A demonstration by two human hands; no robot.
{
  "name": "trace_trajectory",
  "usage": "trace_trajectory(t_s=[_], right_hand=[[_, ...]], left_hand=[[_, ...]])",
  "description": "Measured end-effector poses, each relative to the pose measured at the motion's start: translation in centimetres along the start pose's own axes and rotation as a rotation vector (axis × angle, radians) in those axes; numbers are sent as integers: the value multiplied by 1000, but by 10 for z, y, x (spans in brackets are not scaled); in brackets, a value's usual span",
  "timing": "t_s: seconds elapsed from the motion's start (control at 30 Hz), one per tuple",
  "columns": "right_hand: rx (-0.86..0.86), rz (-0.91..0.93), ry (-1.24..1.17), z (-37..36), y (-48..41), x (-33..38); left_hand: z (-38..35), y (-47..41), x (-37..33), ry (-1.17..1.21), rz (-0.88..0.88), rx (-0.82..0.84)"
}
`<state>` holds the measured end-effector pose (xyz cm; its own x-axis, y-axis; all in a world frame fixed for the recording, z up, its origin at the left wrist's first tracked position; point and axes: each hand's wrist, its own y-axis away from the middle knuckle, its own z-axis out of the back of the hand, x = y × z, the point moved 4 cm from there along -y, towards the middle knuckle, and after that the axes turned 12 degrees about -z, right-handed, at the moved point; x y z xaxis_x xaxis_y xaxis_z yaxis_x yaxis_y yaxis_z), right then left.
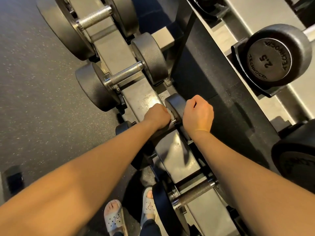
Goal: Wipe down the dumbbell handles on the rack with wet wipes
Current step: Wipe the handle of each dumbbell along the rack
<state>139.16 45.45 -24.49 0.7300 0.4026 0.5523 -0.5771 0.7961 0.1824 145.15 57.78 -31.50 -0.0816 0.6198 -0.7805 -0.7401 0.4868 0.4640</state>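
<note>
A small black dumbbell (175,106) lies across the grey rack rail (146,97) in the middle of the view. My left hand (156,115) is closed around its handle, and a bit of white wet wipe (167,111) shows at the knuckles. My right hand (198,113) rests in a fist against the dumbbell's far head; whether it grips anything is hidden. The handle itself is almost wholly covered by my left hand.
Further dumbbells sit on the same rail: one (126,74) just beyond my hands, a larger one (95,17) at the top, one (194,195) near my feet. A 2.5 dumbbell (272,60) rests on the tier at right. Speckled dark floor (37,82) lies to the left.
</note>
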Motion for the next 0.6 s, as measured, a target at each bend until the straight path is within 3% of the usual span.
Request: trace_trajectory(t_s=[0.17, 0.33, 0.47, 0.6], right_hand=[[25, 1, -15, -2, -2, -3], [32, -1, -25, -2, -2, -3], [25, 3, -13, -1, -2, -3], [25, 0, -11, -1, -2, -2]], left_hand=[[5, -7, 11, 212, 159, -60], [-1, -4, 7, 394, 250, -7], [-4, 2, -1, 525, 281, 196], [-19, -18, 16, 338, 278, 381]])
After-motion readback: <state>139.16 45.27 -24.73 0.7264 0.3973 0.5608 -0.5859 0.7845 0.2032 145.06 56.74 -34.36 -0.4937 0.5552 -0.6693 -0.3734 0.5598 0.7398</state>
